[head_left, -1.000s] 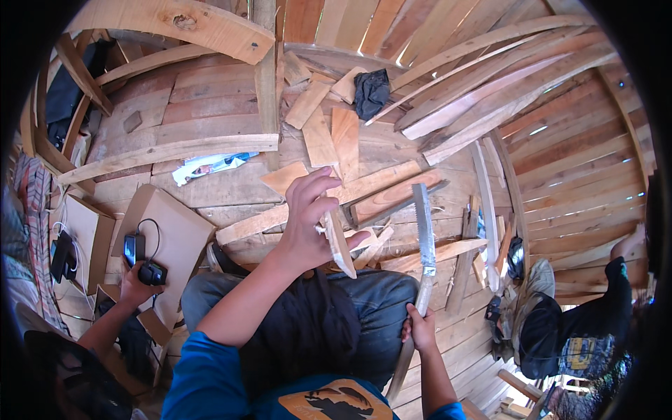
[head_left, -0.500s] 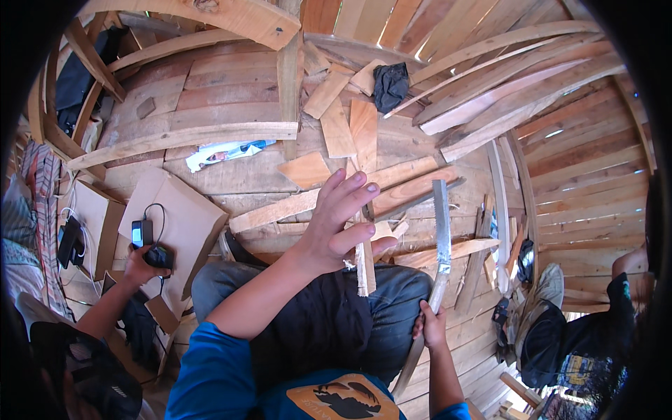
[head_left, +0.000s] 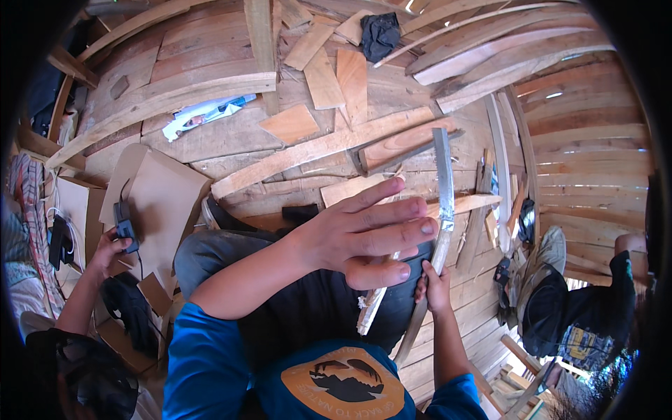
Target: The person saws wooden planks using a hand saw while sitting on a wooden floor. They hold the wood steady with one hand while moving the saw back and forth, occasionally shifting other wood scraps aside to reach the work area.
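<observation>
My left hand [head_left: 357,241] reaches over my lap with its fingers spread and stretched out. Behind it a thin, pale wooden stick [head_left: 371,313] stands at a slant, its lower end frayed with shavings; the hand hides its middle, and I cannot tell whether the palm touches it. My right hand [head_left: 435,287], beside my right knee, is closed round the long curved wooden handle of a knife. The knife's narrow silvery blade [head_left: 443,168] points up and away, with shiny wrapping where it meets the handle.
Planks and offcuts [head_left: 325,80] litter the wooden floor ahead, near a black plastic bag [head_left: 380,36]. At the left, another person's hand [head_left: 108,250] holds a small black device [head_left: 126,227] beside a cardboard box [head_left: 157,189]. Another person [head_left: 581,315] sits at the right.
My left hand has moved right and lower, from upright to more sideways. The stick now leans right. My right hand still grips the knife. The person at left has lifted the black device.
</observation>
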A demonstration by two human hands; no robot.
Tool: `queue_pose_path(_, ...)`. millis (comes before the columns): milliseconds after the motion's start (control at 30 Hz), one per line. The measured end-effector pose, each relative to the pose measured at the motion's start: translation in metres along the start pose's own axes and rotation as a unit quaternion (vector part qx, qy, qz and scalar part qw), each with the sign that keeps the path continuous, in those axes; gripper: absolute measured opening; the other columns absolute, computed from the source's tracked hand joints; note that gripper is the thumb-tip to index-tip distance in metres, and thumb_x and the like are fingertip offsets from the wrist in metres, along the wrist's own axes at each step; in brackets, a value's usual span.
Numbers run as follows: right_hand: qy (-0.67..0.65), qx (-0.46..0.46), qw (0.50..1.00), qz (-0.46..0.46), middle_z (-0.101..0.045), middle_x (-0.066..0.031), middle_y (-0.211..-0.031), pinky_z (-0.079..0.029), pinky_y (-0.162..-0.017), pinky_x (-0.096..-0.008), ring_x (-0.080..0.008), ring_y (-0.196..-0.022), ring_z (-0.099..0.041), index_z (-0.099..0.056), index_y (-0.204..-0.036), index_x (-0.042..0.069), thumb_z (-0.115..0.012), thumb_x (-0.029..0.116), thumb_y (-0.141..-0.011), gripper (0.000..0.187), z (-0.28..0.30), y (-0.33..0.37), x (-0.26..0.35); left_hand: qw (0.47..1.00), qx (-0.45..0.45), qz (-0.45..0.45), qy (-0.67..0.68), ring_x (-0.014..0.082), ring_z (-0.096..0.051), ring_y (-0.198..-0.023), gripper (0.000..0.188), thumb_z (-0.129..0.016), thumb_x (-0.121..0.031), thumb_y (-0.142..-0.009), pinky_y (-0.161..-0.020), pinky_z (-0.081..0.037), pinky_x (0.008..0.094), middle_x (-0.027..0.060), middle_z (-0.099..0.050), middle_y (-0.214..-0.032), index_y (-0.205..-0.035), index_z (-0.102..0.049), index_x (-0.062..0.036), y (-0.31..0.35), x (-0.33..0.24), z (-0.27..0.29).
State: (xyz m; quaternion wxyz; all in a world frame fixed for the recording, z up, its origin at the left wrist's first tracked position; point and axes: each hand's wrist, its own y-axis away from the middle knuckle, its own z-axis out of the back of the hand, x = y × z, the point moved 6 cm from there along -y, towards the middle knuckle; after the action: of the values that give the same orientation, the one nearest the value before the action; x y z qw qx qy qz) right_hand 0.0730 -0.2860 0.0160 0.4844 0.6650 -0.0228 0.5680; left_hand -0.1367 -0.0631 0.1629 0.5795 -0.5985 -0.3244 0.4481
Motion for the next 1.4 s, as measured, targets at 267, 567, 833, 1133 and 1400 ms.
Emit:
queue_pose_path(267, -0.008, -0.011, 0.999, 0.036, -0.044, -0.0027, -0.044, -0.035, -0.029, -0.0277, -0.0126, -0.031, -0.042, -0.047, -0.070, 0.008, -0.062, 0.024, -0.093, 0.031, 0.015, -0.012, -0.015, 0.964, -0.010, 0.035, 0.262, 0.0351, -0.051, -0.127, 0.044, -0.058, -0.014, -0.092, -0.109, -0.035, 0.0552, 0.0192, -0.049, -0.139, -0.129, -0.034, -0.0162, -0.016, -0.041, -0.001)
queue_pose_path(567, -0.003, -0.016, 0.999, 0.044, -0.043, -0.0039, -0.043, -0.037, -0.026, -0.0315, -0.0154, -0.028, -0.042, -0.047, -0.074, 0.007, -0.059, 0.026, -0.095, 0.030, -0.002, -0.004, -0.004, 0.924, -0.029, 0.247, 0.292, 0.0264, -0.058, -0.084, 0.027, -0.070, -0.010, -0.084, -0.073, -0.049, 0.0357, 0.0143, -0.058, -0.096, -0.107, -0.061, 0.0025, -0.012, -0.005, 0.013)
queue_pose_path(833, -0.005, -0.060, 0.998, 0.031, -0.042, -0.0026, -0.043, -0.037, -0.026, -0.0302, -0.0140, -0.028, -0.041, -0.047, -0.069, 0.008, -0.062, 0.025, -0.093, 0.033, 0.017, -0.009, -0.018, 0.857, -0.038, 0.259, 0.443, 0.0290, -0.063, -0.084, 0.024, -0.063, -0.019, -0.092, -0.075, -0.048, 0.0426, 0.0183, -0.066, -0.095, -0.097, -0.071, 0.0024, -0.036, 0.004, 0.017)
queue_pose_path(1133, -0.014, 0.012, 1.000, 0.023, -0.042, -0.0040, -0.042, -0.037, -0.025, -0.0303, -0.0148, -0.027, -0.042, -0.045, -0.073, 0.008, -0.062, 0.027, -0.093, 0.032, 0.008, -0.006, -0.007, 0.837, 0.002, 0.268, 0.477, 0.0288, -0.062, -0.093, 0.014, -0.072, -0.016, -0.084, -0.087, -0.047, 0.0483, 0.0121, -0.068, -0.100, -0.095, -0.074, -0.0070, -0.047, -0.004, 0.023)
queue_pose_path(1400, -0.026, 0.011, 1.000, 0.000, -0.042, -0.0044, -0.042, -0.037, -0.026, -0.0310, -0.0153, -0.027, -0.042, -0.046, -0.073, 0.007, -0.063, 0.028, -0.093, 0.033, 0.005, -0.004, -0.005, 0.836, 0.003, 0.244, 0.492, 0.0301, -0.062, -0.094, 0.016, -0.072, -0.020, -0.084, -0.090, -0.047, 0.0525, 0.0134, -0.068, -0.100, -0.094, -0.074, -0.0070, -0.049, -0.011, 0.024)
